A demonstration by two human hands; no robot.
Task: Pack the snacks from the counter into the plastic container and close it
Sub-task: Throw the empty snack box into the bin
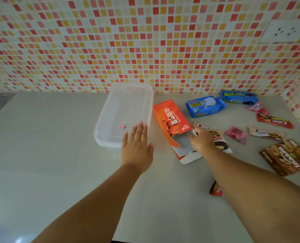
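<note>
A clear plastic container (146,95) stands open at the back of the grey counter, with a small pink binder clip (123,126) inside. My left hand (137,146) hovers flat over its near right corner, fingers apart, holding nothing. An orange snack box (170,118) lies right of the container with its near flap open. My right hand (202,139) rests at that open end, fingers curled at the box's edge, covering a chocolate snack packet (221,144). Two blue packets (205,106) (238,98) lie behind.
Several small snack packets spread to the right: pink ones (236,134), a red one (274,121), a brown bag (286,156). A red-brown packet (216,190) peeks from under my right forearm. Tiled wall behind, a socket (284,31) upper right. No lid is in view.
</note>
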